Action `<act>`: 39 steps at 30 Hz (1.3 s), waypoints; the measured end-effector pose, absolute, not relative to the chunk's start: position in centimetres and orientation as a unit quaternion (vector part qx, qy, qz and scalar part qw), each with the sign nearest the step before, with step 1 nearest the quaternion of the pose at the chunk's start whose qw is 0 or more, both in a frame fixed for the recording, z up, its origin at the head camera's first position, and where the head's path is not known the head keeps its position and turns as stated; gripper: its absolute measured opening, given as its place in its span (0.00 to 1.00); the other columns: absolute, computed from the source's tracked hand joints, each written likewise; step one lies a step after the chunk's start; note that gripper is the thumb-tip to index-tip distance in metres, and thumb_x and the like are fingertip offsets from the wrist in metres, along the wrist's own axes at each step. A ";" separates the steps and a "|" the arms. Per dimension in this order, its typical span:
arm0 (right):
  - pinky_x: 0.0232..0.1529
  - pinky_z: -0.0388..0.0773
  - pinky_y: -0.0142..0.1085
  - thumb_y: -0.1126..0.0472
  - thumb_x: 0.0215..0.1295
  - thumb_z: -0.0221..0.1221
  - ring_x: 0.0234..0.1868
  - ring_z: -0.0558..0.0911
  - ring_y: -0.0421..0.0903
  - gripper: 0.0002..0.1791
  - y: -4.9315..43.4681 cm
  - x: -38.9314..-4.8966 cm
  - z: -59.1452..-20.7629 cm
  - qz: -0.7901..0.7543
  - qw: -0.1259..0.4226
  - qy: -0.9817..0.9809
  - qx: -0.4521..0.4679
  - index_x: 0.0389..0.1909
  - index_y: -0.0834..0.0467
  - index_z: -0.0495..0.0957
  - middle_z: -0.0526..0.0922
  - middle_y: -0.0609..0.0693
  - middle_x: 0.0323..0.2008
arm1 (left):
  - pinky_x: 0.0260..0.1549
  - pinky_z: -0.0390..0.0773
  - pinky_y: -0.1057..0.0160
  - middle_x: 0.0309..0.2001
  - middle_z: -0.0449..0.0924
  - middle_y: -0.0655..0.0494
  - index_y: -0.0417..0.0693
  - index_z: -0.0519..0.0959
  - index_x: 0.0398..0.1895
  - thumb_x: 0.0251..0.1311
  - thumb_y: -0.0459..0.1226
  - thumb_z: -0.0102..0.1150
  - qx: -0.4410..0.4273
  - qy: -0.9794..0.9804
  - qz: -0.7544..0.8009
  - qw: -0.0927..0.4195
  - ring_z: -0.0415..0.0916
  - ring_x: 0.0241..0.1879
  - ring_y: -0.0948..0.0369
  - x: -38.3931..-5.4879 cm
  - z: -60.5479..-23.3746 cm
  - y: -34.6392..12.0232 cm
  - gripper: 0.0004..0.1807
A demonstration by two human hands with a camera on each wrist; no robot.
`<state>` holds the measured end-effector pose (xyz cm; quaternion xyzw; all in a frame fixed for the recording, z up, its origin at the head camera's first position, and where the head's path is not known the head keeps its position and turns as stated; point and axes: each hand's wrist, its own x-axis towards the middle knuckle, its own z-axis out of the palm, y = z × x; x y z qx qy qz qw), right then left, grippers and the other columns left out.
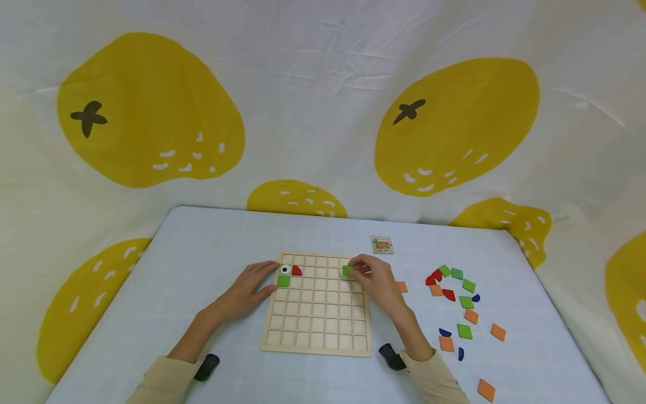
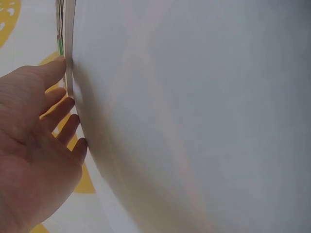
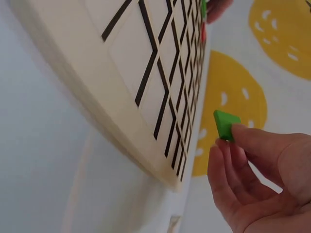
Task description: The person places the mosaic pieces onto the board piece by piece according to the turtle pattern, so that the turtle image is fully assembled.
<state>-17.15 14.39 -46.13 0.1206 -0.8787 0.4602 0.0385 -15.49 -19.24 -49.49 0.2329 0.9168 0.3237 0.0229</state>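
Note:
A pale wooden grid board lies on the table. At its upper left sit a white tile with a black eye dot, a red quarter-round tile and a green square tile. My left hand rests at the board's left edge, fingers extended and fingertips along the rim, as the left wrist view also shows. Over the board's upper right, my right hand pinches another green square tile between thumb and fingers, above the board's surface.
Right of the board, loose tiles lie scattered: green squares, orange squares, red quarter-rounds and dark blue half-rounds. A small picture card lies behind the board's right corner. A fruit-print cloth hangs behind the table.

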 end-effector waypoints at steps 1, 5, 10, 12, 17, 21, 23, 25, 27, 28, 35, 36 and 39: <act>0.41 0.85 0.35 0.69 0.64 0.69 0.38 0.84 0.45 0.06 14.1 -17.2 -46.1 0.461 0.035 -0.878 0.121 0.40 0.60 0.85 0.84 0.49 0.34 | 0.69 0.63 0.37 0.74 0.65 0.42 0.40 0.66 0.76 0.74 0.39 0.59 0.231 0.917 0.324 0.025 0.59 0.73 0.42 -15.5 -49.5 -19.2 0.31; 0.41 0.85 0.35 0.70 0.65 0.68 0.37 0.83 0.45 0.06 13.1 -17.4 -46.1 0.469 0.022 -0.872 0.137 0.41 0.62 0.85 0.84 0.50 0.34 | 0.70 0.62 0.38 0.75 0.64 0.42 0.40 0.65 0.76 0.74 0.39 0.59 0.226 0.919 0.322 0.030 0.59 0.74 0.42 -15.4 -49.3 -19.0 0.31; 0.43 0.85 0.37 0.72 0.65 0.67 0.38 0.84 0.49 0.06 11.8 -17.5 -46.3 0.477 0.013 -0.863 0.165 0.41 0.65 0.84 0.84 0.53 0.35 | 0.70 0.62 0.37 0.74 0.64 0.41 0.39 0.65 0.76 0.74 0.38 0.60 0.225 0.919 0.323 0.029 0.59 0.74 0.42 -15.3 -49.1 -19.0 0.31; 0.44 0.85 0.39 0.72 0.65 0.67 0.39 0.85 0.50 0.06 11.3 -17.6 -46.3 0.482 0.006 -0.859 0.173 0.41 0.66 0.83 0.84 0.54 0.35 | 0.70 0.62 0.37 0.74 0.65 0.41 0.39 0.66 0.76 0.74 0.37 0.60 0.225 0.918 0.326 0.029 0.59 0.74 0.42 -15.3 -49.1 -19.0 0.31; 0.46 0.84 0.39 0.72 0.66 0.66 0.39 0.84 0.50 0.06 10.0 -17.6 -46.4 0.492 -0.015 -0.850 0.188 0.42 0.67 0.83 0.84 0.54 0.36 | 0.70 0.62 0.37 0.74 0.64 0.41 0.39 0.65 0.76 0.74 0.38 0.60 0.225 0.919 0.321 0.031 0.59 0.74 0.42 -15.4 -49.2 -19.0 0.31; 0.45 0.84 0.38 0.71 0.67 0.65 0.40 0.83 0.49 0.06 8.9 -17.5 -46.4 0.498 -0.031 -0.845 0.192 0.43 0.66 0.83 0.83 0.53 0.36 | 0.70 0.63 0.37 0.74 0.65 0.41 0.40 0.65 0.76 0.74 0.38 0.60 0.229 0.918 0.323 0.029 0.59 0.74 0.42 -15.5 -49.3 -19.1 0.31; 0.45 0.84 0.37 0.71 0.67 0.65 0.40 0.83 0.48 0.05 8.4 -17.5 -46.5 0.495 -0.035 -0.846 0.196 0.43 0.65 0.83 0.84 0.52 0.37 | 0.69 0.63 0.37 0.74 0.65 0.41 0.39 0.65 0.76 0.74 0.38 0.60 0.234 0.916 0.325 0.026 0.60 0.73 0.41 -15.5 -49.3 -19.1 0.31; 0.46 0.83 0.36 0.70 0.68 0.65 0.41 0.83 0.48 0.05 7.9 -17.6 -46.6 0.494 -0.039 -0.845 0.202 0.43 0.65 0.83 0.84 0.53 0.37 | 0.69 0.63 0.37 0.74 0.65 0.40 0.39 0.65 0.76 0.73 0.37 0.60 0.239 0.914 0.327 0.023 0.60 0.73 0.41 -15.6 -49.4 -19.1 0.31; 0.45 0.83 0.36 0.70 0.68 0.65 0.41 0.84 0.48 0.05 7.5 -17.7 -46.7 0.491 -0.042 -0.845 0.207 0.43 0.65 0.83 0.84 0.53 0.38 | 0.69 0.63 0.37 0.74 0.66 0.40 0.38 0.66 0.75 0.73 0.37 0.60 0.242 0.913 0.328 0.022 0.60 0.72 0.41 -15.7 -49.4 -19.1 0.31; 0.45 0.83 0.36 0.69 0.68 0.65 0.41 0.84 0.48 0.05 7.2 -17.7 -46.8 0.490 -0.044 -0.845 0.209 0.43 0.64 0.83 0.84 0.53 0.38 | 0.69 0.63 0.37 0.74 0.66 0.40 0.38 0.66 0.75 0.73 0.37 0.60 0.243 0.912 0.329 0.021 0.60 0.72 0.41 -15.7 -49.4 -19.1 0.31; 0.44 0.82 0.33 0.70 0.68 0.65 0.40 0.84 0.47 0.05 5.9 -17.9 -47.1 0.490 -0.057 -0.841 0.222 0.43 0.65 0.83 0.85 0.54 0.39 | 0.67 0.64 0.35 0.72 0.67 0.38 0.36 0.67 0.74 0.73 0.36 0.60 0.253 0.909 0.331 0.008 0.62 0.71 0.39 -15.6 -49.4 -19.2 0.30; 0.44 0.82 0.33 0.70 0.68 0.65 0.40 0.84 0.47 0.05 5.7 -17.9 -47.1 0.490 -0.058 -0.841 0.223 0.43 0.65 0.83 0.85 0.54 0.39 | 0.67 0.64 0.34 0.72 0.67 0.38 0.36 0.67 0.74 0.73 0.35 0.60 0.254 0.909 0.331 0.006 0.62 0.71 0.39 -15.6 -49.3 -19.2 0.30; 0.43 0.82 0.33 0.71 0.68 0.65 0.39 0.83 0.47 0.05 5.4 -17.8 -47.1 0.486 -0.061 -0.842 0.226 0.43 0.66 0.83 0.85 0.55 0.39 | 0.67 0.64 0.34 0.72 0.67 0.38 0.36 0.67 0.74 0.73 0.35 0.60 0.256 0.909 0.330 0.005 0.62 0.71 0.39 -15.6 -49.3 -19.2 0.30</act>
